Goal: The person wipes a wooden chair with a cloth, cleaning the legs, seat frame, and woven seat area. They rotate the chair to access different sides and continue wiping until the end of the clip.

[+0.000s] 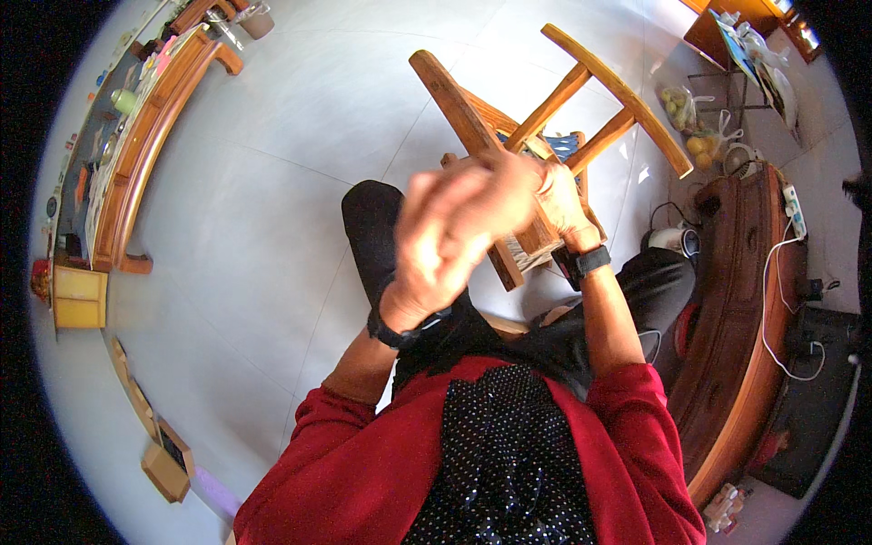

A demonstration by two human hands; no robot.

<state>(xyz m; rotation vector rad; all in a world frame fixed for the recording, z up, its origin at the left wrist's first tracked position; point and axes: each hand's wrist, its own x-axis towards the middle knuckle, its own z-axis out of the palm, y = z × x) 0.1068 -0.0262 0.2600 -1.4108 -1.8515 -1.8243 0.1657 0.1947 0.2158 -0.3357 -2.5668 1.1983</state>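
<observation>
A wooden frame [616,88], which looks like part of a small stool or chair, has two rungs and a long cross bar. A thick wooden beam [453,92] crosses it at a slant. My right hand [562,201] is closed around the wood where the pieces meet. My left hand [460,221] is motion-blurred above the near part of the beam; its fingers look curled, but whether they hold anything is unclear. Beneath lies another low wooden piece with blue strapping [562,144] and pale woven cord [528,255], partly hidden by the hands and the beam.
A wooden cabinet [736,327] with a power strip [793,211] and a white cable stands close on the right. Bags of fruit [705,146] and a small fan [739,160] are beyond it. A long wooden table [146,146] stands left, above a tiled floor [272,136].
</observation>
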